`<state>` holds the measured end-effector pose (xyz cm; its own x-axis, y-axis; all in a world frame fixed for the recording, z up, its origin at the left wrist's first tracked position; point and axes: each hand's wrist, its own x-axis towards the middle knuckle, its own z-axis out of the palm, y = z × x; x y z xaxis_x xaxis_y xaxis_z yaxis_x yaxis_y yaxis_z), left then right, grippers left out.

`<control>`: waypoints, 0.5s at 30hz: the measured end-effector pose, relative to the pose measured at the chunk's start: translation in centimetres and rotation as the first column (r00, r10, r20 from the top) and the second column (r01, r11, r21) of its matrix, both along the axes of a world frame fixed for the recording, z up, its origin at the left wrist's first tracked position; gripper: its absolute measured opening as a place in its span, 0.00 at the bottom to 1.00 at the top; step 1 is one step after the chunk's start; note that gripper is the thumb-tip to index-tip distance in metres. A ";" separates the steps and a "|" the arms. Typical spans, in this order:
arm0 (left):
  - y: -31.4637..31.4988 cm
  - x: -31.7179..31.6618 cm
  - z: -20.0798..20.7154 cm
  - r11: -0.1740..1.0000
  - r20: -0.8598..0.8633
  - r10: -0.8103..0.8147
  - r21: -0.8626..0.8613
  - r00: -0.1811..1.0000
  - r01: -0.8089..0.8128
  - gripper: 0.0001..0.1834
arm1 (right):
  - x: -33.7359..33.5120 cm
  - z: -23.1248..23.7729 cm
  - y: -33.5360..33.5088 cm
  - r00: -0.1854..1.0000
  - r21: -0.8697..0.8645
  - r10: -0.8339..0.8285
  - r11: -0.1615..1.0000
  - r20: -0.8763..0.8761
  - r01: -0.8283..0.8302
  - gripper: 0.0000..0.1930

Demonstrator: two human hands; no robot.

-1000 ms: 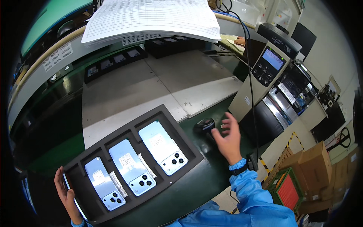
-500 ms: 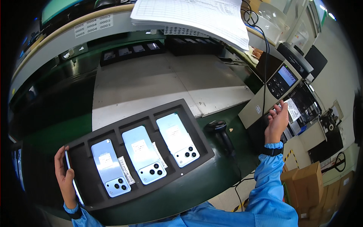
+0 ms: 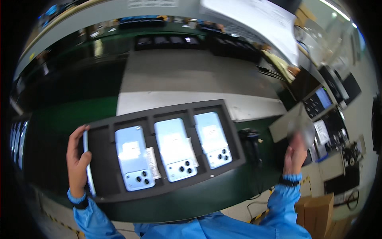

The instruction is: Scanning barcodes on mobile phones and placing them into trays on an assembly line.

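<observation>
A black foam tray (image 3: 159, 192) lies on the green bench in front of me. Three of its slots hold light blue phones face down (image 3: 133, 155) (image 3: 175, 149) (image 3: 213, 137), each with a white slip. The leftmost slot is bare. My left hand (image 3: 76, 159) grips another phone (image 3: 88, 171) edge-on at the tray's left end. My right hand (image 3: 294, 157) is raised off to the right and pinches a blurred pale, see-through piece (image 3: 302, 127); I cannot tell what kind of thing it is.
A black handheld scanner (image 3: 250, 139) stands just right of the tray. A grey machine with a small screen and keypad (image 3: 318, 101) sits further right. A grey mat (image 3: 191, 79) lies beyond the tray, dark trays (image 3: 167, 40) at the back, cardboard boxes (image 3: 318, 211) lower right.
My right hand left the scanner, reached to the machine on the right, and now is lifted with a pale piece in it. My left hand keeps its grip at the tray's left end.
</observation>
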<state>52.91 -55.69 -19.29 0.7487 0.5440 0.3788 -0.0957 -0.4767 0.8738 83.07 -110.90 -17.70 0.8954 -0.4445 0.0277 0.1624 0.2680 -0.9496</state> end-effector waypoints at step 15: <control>-0.1 -0.1 0.3 1.000 0.008 0.011 0.016 1.000 -0.012 0.34 | 5.2 3.8 -2.8 0.935 -0.296 -0.321 0.888 0.149 0.352 0.33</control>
<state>52.79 -55.83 -19.01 0.7395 0.5465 0.3930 -0.0966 -0.4916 0.8654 88.24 -113.75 -13.91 0.6800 -0.6729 0.2911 0.2815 -0.1269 -0.9511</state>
